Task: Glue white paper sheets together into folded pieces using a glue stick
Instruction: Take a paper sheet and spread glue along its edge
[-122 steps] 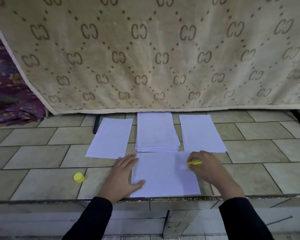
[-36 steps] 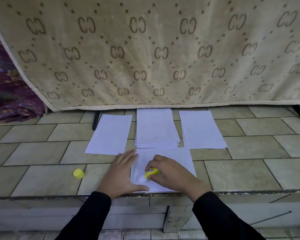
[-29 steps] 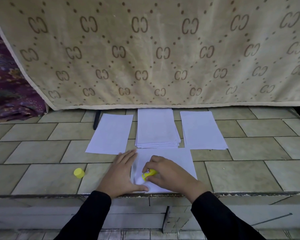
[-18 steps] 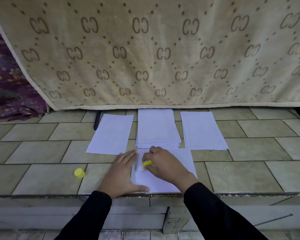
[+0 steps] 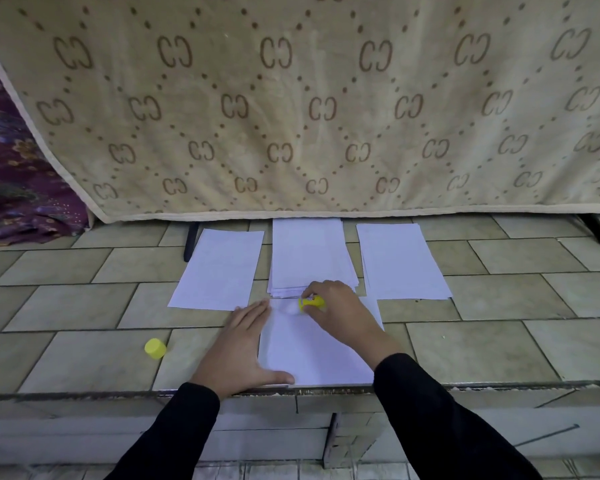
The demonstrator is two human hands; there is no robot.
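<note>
A white paper sheet (image 5: 312, 355) lies on the tiled ledge near its front edge. My left hand (image 5: 239, 351) rests flat on the sheet's left edge, fingers straight and thumb spread along the near edge. My right hand (image 5: 340, 310) grips a yellow glue stick (image 5: 311, 302) and holds its tip against the sheet's far left corner. Beyond it lie a single sheet (image 5: 219, 270) on the left, a thick stack of sheets (image 5: 310, 254) in the middle and a thin pile of sheets (image 5: 400, 261) on the right.
The yellow glue cap (image 5: 155, 348) stands on the tiles left of my left hand. A beige patterned blanket (image 5: 309, 98) hangs behind the papers. Purple fabric (image 5: 14, 188) is at far left. The ledge's front edge (image 5: 499, 384) drops off close to me.
My right hand has carried the glue stick from the sheet's right side across to the left and then up to the far left corner. My left hand has stayed in place.
</note>
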